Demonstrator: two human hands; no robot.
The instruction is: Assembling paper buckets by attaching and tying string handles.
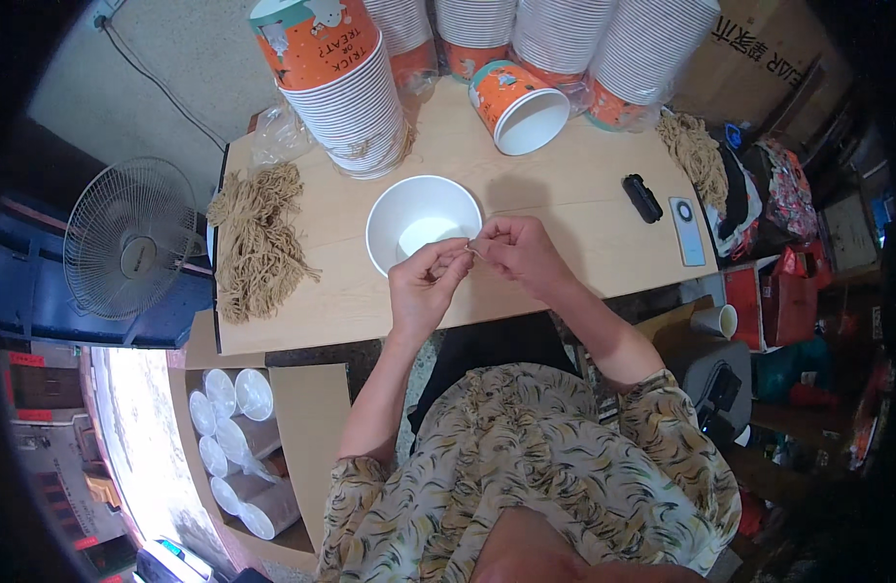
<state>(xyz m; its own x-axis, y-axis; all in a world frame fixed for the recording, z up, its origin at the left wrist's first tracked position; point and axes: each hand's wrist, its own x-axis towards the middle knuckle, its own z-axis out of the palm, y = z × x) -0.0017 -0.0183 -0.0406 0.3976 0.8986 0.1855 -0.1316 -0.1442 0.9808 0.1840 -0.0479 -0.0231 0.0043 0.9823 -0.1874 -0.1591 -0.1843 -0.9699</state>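
Note:
My left hand [424, 287] and my right hand [528, 257] meet over the near right rim of a white paper bucket [380, 233]. Both are closed in a pinch, fingertips almost touching. Between them runs a short, thin, pale strand of cord [473, 250], mostly hidden by the fingers. The bucket stands upright, its white inside facing up. Left of it lies a loose heap of tan twisted cords [263, 243]. Behind it rises a tall nested stack of orange-printed paper buckets [346, 107], with a few cord strands by its base.
One orange bucket [519, 107] lies on its side, before several wrapped stacks [652, 49]. A black object [641, 198] and a phone [687, 231] rest on the right of the table; more cords [694, 155] hang nearby. A fan [132, 238] and a carton of wrapped cups [312, 428] stand left.

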